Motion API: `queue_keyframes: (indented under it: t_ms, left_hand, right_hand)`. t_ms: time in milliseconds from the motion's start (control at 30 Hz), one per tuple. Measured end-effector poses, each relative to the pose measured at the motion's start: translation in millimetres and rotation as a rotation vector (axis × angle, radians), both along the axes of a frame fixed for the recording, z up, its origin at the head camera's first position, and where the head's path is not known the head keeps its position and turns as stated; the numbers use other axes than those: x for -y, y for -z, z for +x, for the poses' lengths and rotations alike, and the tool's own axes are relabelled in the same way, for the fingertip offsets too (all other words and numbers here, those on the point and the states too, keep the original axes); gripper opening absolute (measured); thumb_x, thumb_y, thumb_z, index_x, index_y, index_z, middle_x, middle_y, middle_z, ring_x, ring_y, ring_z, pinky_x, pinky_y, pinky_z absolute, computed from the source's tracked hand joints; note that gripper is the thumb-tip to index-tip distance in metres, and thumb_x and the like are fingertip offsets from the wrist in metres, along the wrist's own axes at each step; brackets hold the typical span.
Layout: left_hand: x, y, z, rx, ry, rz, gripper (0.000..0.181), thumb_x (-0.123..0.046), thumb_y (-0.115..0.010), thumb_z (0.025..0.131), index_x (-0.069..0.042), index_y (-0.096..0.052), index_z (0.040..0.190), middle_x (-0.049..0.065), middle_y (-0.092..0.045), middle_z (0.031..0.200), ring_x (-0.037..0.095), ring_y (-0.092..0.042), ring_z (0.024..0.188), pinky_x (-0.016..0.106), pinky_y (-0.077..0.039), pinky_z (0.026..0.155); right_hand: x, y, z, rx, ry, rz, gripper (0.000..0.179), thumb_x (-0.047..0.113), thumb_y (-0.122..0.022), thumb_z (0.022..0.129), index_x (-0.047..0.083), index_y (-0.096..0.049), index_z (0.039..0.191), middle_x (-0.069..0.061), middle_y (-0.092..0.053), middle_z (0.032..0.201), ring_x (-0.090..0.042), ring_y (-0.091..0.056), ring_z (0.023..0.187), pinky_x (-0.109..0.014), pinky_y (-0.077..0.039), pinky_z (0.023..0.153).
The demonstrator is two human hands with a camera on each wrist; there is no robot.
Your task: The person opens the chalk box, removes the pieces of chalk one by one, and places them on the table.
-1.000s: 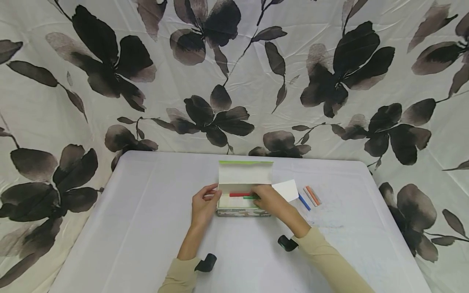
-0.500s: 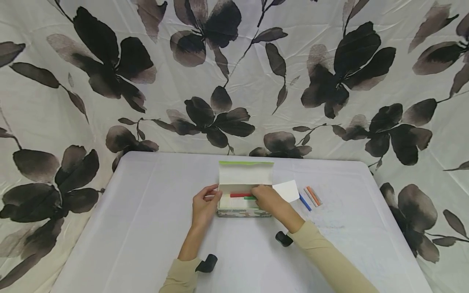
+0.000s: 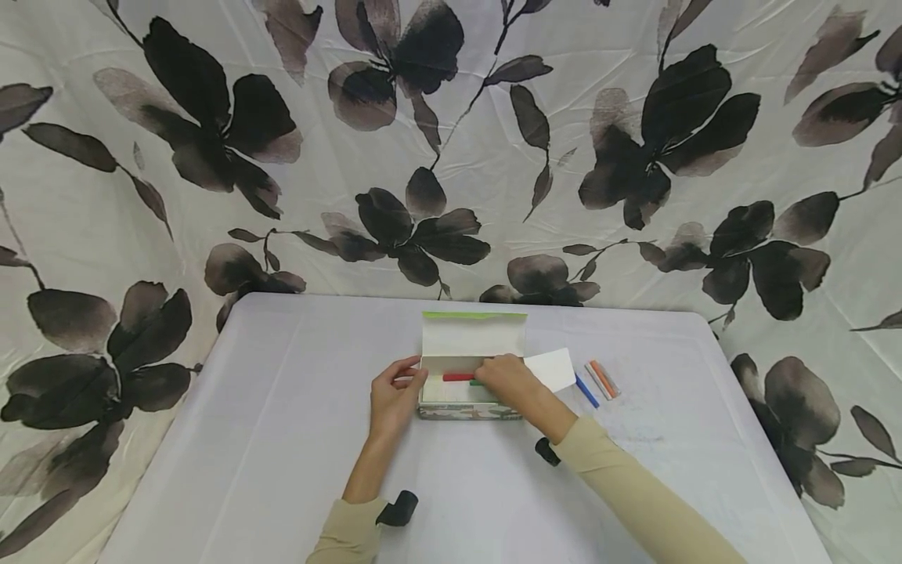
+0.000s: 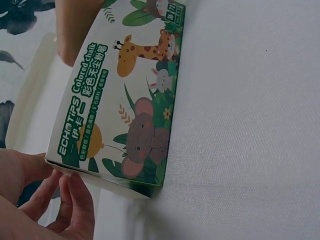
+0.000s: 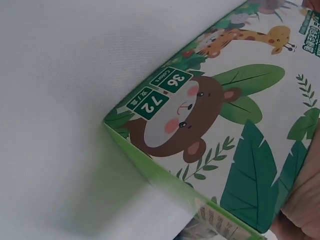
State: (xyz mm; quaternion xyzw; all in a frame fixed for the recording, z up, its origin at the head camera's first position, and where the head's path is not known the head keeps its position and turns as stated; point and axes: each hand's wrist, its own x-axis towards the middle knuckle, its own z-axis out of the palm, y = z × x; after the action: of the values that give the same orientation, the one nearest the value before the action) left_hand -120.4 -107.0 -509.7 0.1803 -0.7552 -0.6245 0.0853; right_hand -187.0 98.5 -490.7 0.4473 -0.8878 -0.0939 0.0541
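Note:
A cardboard box of coloured chalk (image 3: 468, 412) stands on the table with its lid (image 3: 474, 335) raised at the back. Inside it lie a red chalk stick (image 3: 458, 377) and, partly covered, a green chalk stick (image 3: 475, 383). My left hand (image 3: 396, 395) grips the box's left end; the left wrist view shows thumb and fingers pinching the edge beside the printed front (image 4: 135, 110). Reaching in over the right end is my right hand (image 3: 509, 381), its fingertips hidden inside the box. Whether they hold a stick I cannot tell.
A white side flap (image 3: 553, 370) sticks out from the box's right end. Just beyond it on the white table (image 3: 282, 439) lie a blue chalk stick (image 3: 587, 392), an orange one (image 3: 602, 377) and a pale one. A floral cloth (image 3: 437, 117) hangs behind the table.
My right hand has shifted slightly left inside the box and now covers more of the red and green sticks. My left hand has kept its hold on the box.

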Motion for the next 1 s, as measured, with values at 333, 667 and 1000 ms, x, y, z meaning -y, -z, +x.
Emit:
queue_keyframes:
  t_ms: [333, 667, 1000]
  left_hand:
    - [-0.5, 2.3, 1.9, -0.001, -0.011, -0.010, 0.028, -0.011, -0.074, 0.094, -0.003, -0.074, 0.121, 0.014, -0.068, 0.107, 0.023, -0.065, 0.089, 0.018, -0.048, 0.067]
    - [-3.2, 4.6, 4.3, -0.001, -0.019, -0.008, 0.028, -0.013, -0.074, 0.094, -0.003, -0.074, 0.120, 0.014, -0.069, 0.106, 0.025, -0.064, 0.089, 0.018, -0.046, 0.064]
    - [-3.7, 4.7, 3.3, -0.010, -0.032, 0.004, 0.026, -0.010, -0.075, 0.093, -0.005, -0.075, 0.119, 0.014, -0.069, 0.105, 0.022, -0.064, 0.087, 0.018, -0.048, 0.066]
  right_hand:
    - [-5, 3.9, 1.0, -0.006, -0.041, -0.021, 0.017, 0.003, -0.083, 0.080, 0.012, -0.069, 0.083, -0.003, -0.071, 0.077, -0.014, -0.061, 0.064, -0.032, -0.054, 0.057]
    - [-15, -2.4, 3.0, 0.161, 0.028, -0.097, 0.011, 0.000, -0.076, 0.088, 0.010, -0.070, 0.087, -0.004, -0.069, 0.080, -0.020, -0.063, 0.069, -0.036, -0.052, 0.062]
    - [-32, -22.0, 6.3, 0.491, 0.113, -0.323, 0.012, 0.002, -0.075, 0.091, 0.007, -0.072, 0.102, -0.001, -0.070, 0.093, -0.015, -0.061, 0.080, -0.034, -0.053, 0.073]
